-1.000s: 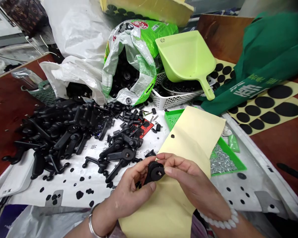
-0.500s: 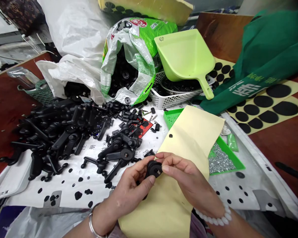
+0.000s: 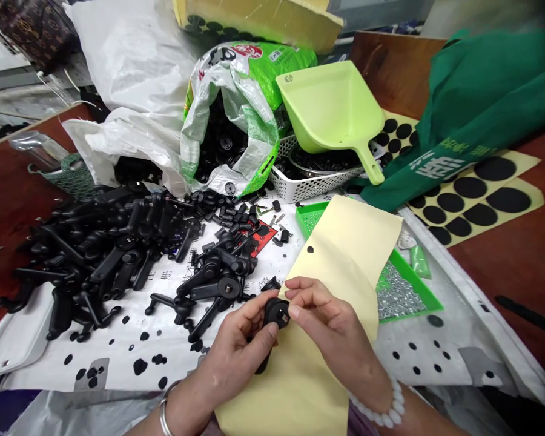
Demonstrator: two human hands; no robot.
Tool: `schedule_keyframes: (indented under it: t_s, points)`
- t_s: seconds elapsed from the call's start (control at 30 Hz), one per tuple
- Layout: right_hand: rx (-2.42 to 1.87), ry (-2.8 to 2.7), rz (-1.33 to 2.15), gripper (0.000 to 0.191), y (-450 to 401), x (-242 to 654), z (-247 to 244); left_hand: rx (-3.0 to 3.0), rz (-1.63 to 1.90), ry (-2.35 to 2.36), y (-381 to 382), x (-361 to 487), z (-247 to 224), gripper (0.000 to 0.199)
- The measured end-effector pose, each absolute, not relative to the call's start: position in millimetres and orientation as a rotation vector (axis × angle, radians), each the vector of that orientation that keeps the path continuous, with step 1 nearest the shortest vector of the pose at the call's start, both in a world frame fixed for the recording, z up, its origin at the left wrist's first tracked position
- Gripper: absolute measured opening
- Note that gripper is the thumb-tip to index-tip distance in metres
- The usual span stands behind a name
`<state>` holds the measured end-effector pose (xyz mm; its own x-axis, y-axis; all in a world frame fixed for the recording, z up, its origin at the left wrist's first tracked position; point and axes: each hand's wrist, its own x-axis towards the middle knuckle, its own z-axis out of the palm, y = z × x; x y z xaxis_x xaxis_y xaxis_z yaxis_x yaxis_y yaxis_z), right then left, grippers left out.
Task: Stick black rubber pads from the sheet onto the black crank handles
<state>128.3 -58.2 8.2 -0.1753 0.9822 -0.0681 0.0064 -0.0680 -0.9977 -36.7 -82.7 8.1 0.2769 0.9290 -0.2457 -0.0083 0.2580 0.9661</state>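
Note:
My left hand is wrapped round a black plastic arm part with a round end. A small metal screw stands in the middle of that end, which faces up and to the right. My right hand is closed, its thumb and fingertips pinched at the rim of the round end. Whether a thin pad lies between those fingers cannot be made out. Below both hands, a sheet of yellow backing paper stretches from the lap onto the table, with one small black dot stuck on it.
A heap of similar black arms covers the left side. Behind stand an open green-white bag of black parts, a white basket and a light-green dustpan. At right, a green tray holds small metal pieces; sheets of black discs lie beyond.
The round end has turned a little in my hands, so its metal screw shows more plainly. My right fingers have shifted slightly left along its rim. The view has shifted slightly.

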Motion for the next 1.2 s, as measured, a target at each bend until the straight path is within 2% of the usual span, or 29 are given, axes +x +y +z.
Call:
schedule_keyframes:
  t_s: [0.23,0.3,0.37,0.47,0.53,0.6,0.7,0.8,0.9,1.03,1.2]
  points:
    - [-1.273,-1.602,0.864,0.004,-66,127,4,1.166,0.868,1.166,-83,-36,4,0.046]
    - [-1.355,-1.593,0.78,0.016,-66,129,5,1.17,0.865,1.19,-84,-37,4,0.045]
    - [-1.382,-1.538,0.973,0.028,-63,129,7,1.18,0.858,1.179,-84,-37,5,0.044]
    - [-1.211,-1.442,1.463,0.022,-58,126,11,1.187,0.876,1.111,-85,-36,7,0.04]
    - [-1.104,-1.384,1.597,0.018,-55,124,15,1.163,0.898,1.089,-86,-34,8,0.036]
    - [-1.067,-1.361,1.597,0.023,-54,126,17,1.137,0.91,1.105,-86,-36,11,0.035]
    - [-1.134,-1.419,1.396,0.024,-61,143,17,1.128,0.957,1.204,-84,-48,19,0.039]
    - [-1.16,-1.651,1.031,0.006,-80,174,13,1.204,1.141,1.444,-79,-68,33,0.043]
    - [-1.032,-2.077,0.685,0.036,-100,202,6,1.544,1.285,1.769,-67,-86,41,0.045]
    - [-0.909,-2.544,0.281,0.05,-115,217,-10,2.171,0.946,1.895,-46,-90,34,0.051]
    - [-0.978,-2.582,0.061,0.049,-127,213,-42,2.476,0.657,1.955,-33,-82,18,0.051]
